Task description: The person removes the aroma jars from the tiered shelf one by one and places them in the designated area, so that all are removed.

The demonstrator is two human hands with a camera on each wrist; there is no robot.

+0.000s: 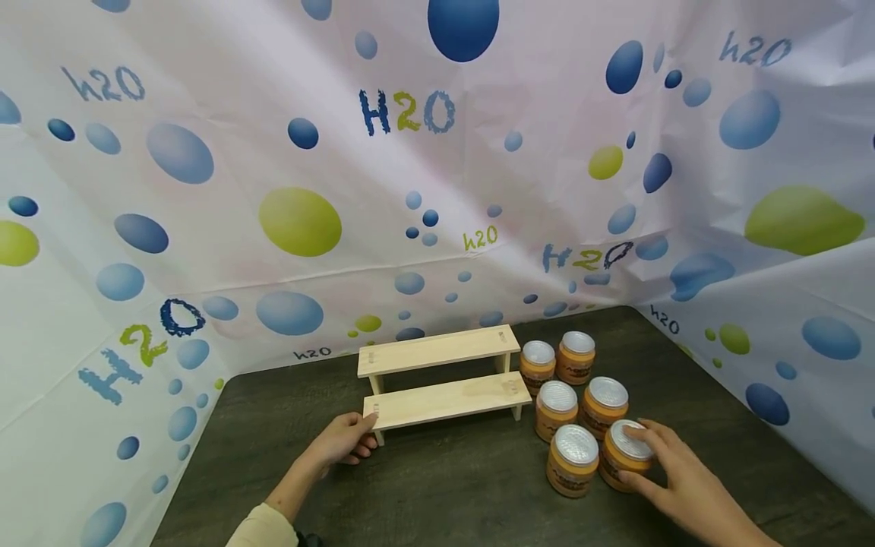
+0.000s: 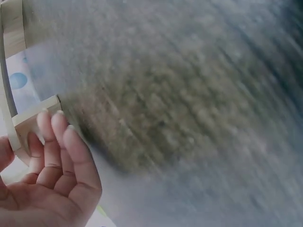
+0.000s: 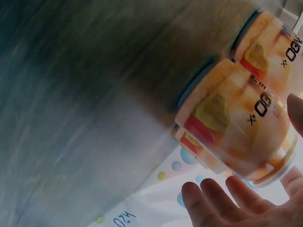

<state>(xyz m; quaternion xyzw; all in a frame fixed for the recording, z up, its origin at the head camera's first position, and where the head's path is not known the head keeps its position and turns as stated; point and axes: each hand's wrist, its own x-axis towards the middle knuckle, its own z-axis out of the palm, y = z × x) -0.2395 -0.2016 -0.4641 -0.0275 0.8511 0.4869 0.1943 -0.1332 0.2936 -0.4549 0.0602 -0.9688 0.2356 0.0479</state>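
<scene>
Head view: the left hand (image 1: 344,441) rests relaxed against the pale wooden two-step rack (image 1: 444,374); the right hand (image 1: 673,472) grips the nearest silver-lidded orange jar (image 1: 625,454) on the dark worktop (image 1: 465,486). Likely step: lifting it; next needs a firm hold.

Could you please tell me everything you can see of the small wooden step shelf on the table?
The wooden step shelf is pale, unfinished-looking wood with two flat tiers, the rear one higher, on short legs. It stands upright and empty on the dark table, near the back wall. The left hand touches the lower tier's left end. Six orange jars stand close to its right.
</scene>
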